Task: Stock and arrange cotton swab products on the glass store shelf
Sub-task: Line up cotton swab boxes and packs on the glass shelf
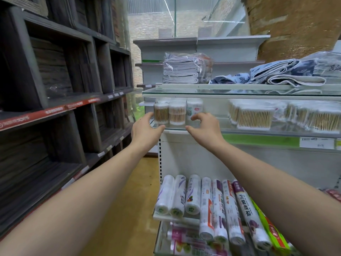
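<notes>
Three round tubs of cotton swabs (177,113) stand in a row at the left end of the glass shelf (258,131), two clear ones with wooden sticks and a white labelled one (194,109). My left hand (145,129) reaches to the left side of the row, fingers loosely spread beside the leftmost tub (161,112), holding nothing. My right hand (204,126) hovers just in front of the white tub, fingers curved, thumb low at the shelf edge. Whether it touches the tub I cannot tell. Flat packs of swabs (254,116) lie further right.
Folded cloths (184,71) lie on the upper glass shelf (239,91). Rolls of plastic wrap (212,206) fill the lower shelf. Dark wooden shelving (55,89) lines the left side of a narrow aisle with a yellowish floor (132,209).
</notes>
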`<state>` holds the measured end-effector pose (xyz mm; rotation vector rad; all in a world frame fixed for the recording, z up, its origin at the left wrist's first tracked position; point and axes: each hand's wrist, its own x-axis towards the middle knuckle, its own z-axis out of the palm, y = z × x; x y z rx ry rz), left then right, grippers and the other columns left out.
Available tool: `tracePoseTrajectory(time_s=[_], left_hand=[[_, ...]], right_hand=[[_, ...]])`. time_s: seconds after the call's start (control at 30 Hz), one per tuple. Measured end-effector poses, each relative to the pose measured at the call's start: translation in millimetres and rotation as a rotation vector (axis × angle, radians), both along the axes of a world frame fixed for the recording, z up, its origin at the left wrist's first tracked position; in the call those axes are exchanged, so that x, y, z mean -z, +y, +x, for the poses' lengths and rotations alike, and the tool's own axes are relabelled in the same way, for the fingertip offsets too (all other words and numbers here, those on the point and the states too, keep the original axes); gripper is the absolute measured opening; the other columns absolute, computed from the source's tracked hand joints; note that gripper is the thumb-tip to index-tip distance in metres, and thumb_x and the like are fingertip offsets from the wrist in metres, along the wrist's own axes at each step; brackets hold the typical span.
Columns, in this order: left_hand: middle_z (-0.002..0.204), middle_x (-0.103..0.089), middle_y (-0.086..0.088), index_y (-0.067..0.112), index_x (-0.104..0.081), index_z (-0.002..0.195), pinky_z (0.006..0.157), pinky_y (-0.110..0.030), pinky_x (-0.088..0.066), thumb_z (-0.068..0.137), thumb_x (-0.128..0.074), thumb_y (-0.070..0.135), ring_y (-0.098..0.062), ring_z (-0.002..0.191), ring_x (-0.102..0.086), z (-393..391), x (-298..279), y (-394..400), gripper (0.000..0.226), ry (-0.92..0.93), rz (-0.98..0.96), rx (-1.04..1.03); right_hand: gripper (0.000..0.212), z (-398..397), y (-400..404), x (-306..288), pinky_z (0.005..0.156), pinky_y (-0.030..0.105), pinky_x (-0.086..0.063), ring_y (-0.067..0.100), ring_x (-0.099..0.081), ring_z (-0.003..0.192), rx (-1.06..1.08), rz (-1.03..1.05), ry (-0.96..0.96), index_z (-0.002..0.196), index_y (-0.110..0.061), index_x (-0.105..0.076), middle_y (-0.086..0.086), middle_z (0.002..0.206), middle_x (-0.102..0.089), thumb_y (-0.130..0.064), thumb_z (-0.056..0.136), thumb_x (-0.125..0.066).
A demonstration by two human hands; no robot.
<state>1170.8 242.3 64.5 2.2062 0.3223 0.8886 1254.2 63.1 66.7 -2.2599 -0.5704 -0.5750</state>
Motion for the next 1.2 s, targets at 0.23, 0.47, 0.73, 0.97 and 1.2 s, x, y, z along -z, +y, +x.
tracePoseTrajectory(time_s=[0.23,0.47,0.73,0.97,1.2], left_hand=[[0.143,-0.056,-0.007,0.019,-0.049,0.147,0.102,-0.034,-0.044,0.089,-0.072,0.029,-0.023,0.121,-0.056,15,-14,19,0.063,0.027,-0.010,0.044],[0.145,-0.055,-0.007,0.020,-0.047,0.148,0.099,-0.033,-0.042,0.090,-0.073,0.030,-0.026,0.132,-0.051,45,-16,37,0.064,0.058,-0.033,0.062],[0.126,-0.067,-0.002,0.024,-0.052,0.140,0.095,-0.034,-0.054,0.081,-0.084,0.033,-0.021,0.108,-0.065,77,-14,43,0.068,0.030,-0.172,0.131],[0.119,-0.069,-0.004,0.023,-0.051,0.139,0.095,-0.042,-0.056,0.084,-0.081,0.029,-0.024,0.105,-0.066,87,-12,43,0.063,0.018,-0.203,0.107],[0.112,-0.071,0.000,0.024,-0.056,0.134,0.090,-0.037,-0.056,0.084,-0.081,0.031,-0.021,0.097,-0.067,86,-9,44,0.057,-0.010,-0.192,0.073]], right_hand=[[0.059,7,32,-14,0.094,0.034,-0.043,0.030,-0.056,0.118,0.031,0.043,0.035,0.133,-0.014,-0.054,0.012,0.127,-0.061,-0.037,0.083,-0.075],[0.092,28,73,-24,0.092,0.036,-0.046,0.037,-0.055,0.119,0.112,0.123,0.172,0.146,-0.014,-0.025,0.016,0.127,-0.058,-0.040,0.078,-0.082],[0.063,40,47,-25,0.086,0.034,-0.054,0.030,-0.063,0.103,0.193,0.149,0.169,0.113,-0.013,-0.053,0.009,0.111,-0.066,-0.039,0.066,-0.086],[0.051,38,30,-37,0.081,0.035,-0.054,0.030,-0.063,0.097,0.244,0.007,0.155,0.105,-0.013,-0.058,0.008,0.102,-0.065,-0.037,0.065,-0.078],[0.055,45,19,-34,0.074,0.029,-0.044,0.032,-0.061,0.100,0.273,0.034,0.188,0.110,-0.008,-0.054,0.012,0.110,-0.062,-0.034,0.070,-0.080]])
